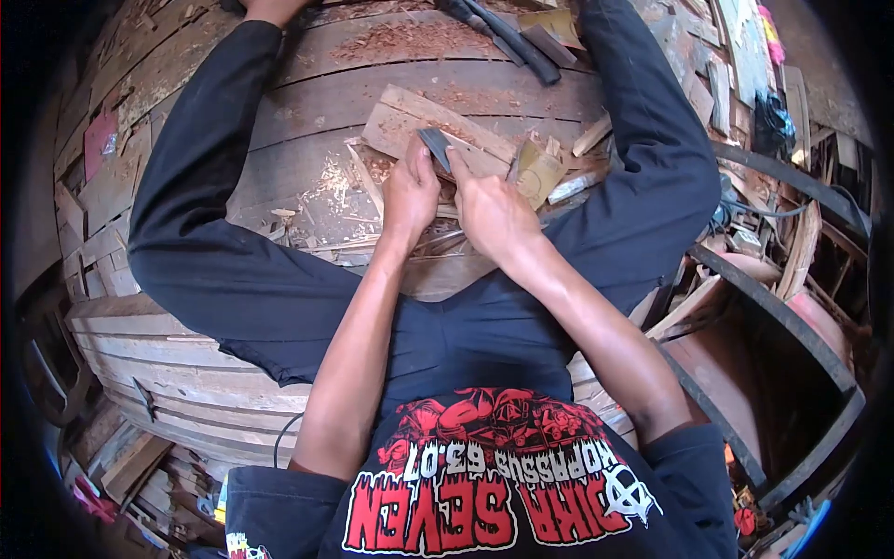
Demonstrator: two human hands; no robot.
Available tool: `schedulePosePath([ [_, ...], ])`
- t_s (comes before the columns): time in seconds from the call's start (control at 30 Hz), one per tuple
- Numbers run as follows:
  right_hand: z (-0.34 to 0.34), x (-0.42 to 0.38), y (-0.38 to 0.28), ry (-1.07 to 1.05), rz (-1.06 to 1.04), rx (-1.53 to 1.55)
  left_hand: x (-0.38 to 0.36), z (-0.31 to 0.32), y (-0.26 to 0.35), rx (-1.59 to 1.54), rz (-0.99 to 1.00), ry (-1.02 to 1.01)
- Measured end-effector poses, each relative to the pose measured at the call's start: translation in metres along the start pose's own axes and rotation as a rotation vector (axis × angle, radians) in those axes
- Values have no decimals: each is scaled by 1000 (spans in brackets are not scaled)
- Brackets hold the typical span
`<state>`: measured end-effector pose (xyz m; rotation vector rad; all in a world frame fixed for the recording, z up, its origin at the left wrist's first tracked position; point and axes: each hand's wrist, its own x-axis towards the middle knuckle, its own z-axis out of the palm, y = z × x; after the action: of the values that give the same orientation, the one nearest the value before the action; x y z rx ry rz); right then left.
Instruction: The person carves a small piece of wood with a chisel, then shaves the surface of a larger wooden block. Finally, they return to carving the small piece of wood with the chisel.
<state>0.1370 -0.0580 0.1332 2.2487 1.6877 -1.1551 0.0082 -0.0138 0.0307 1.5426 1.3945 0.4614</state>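
My left hand (411, 197) is closed with its thumb up against a small dark grey flat piece (434, 146). From the other side, my right hand (496, 212) grips the same piece, its index finger laid along the edge. The piece's lower part is hidden by my fingers, so its exact kind does not show. Just beyond both hands lies a light wooden board (396, 119), sprinkled with reddish shavings. A tan sheet with printing (540, 175), like sandpaper, sits to the right of my right hand.
My legs in dark trousers (242, 270) spread around the work spot on a plank floor (307, 112). Dark tube-like tools (507, 42) lie at the top. A dark curved frame (782, 307) stands at right, among wood scraps. Stacked planks (186, 359) are at left.
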Motion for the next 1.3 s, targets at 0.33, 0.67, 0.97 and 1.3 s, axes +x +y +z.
schedulePosePath([
  [0.33, 11, 8, 0, 105, -44, 146, -4, 0, 7, 25, -107, -67],
  [0.67, -37, 13, 51, 100, -72, 349, 2, -19, 0, -194, -311, -239],
  [0.97, -26, 4, 40, -59, -17, 627, 3, -29, 8, -893, -737, -435],
  [1.3, -5, 11, 34, 43, -146, 430, 9, -23, -3, -779, -767, -344],
])
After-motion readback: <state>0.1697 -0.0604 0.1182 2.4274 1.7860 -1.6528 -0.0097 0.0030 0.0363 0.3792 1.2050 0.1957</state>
